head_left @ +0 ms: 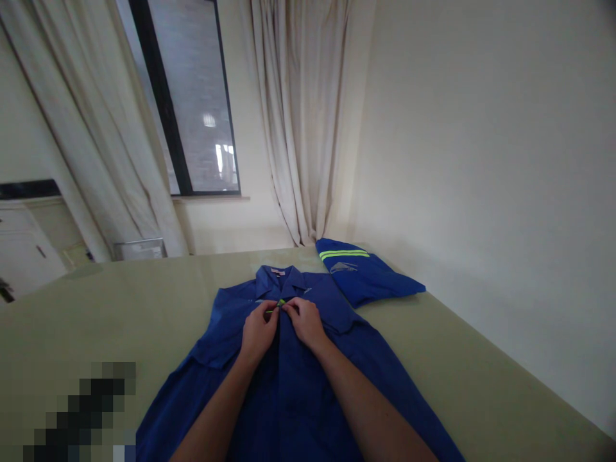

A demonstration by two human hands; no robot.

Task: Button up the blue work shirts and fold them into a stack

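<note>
A blue collared work shirt [301, 366] lies spread out, front up, its collar pointing away from me and its sleeves running down both sides. Just below the collar, my left hand [260, 327] and my right hand [305, 319] meet at the front placket. Both pinch the shirt's front edge there, thumbs and fingers pressed together. A bit of yellow-green trim shows between the fingertips. Whether a button sits under them is hidden by the fingers. A label is visible inside the collar.
A folded blue garment [359, 269] with yellow-green stripes lies beyond the shirt's right shoulder. The pale green table [120, 314] meets a white wall [486, 192] on the right. Curtains [303, 115] and a window [197, 96] stand behind. A blurred dark patch covers the lower left.
</note>
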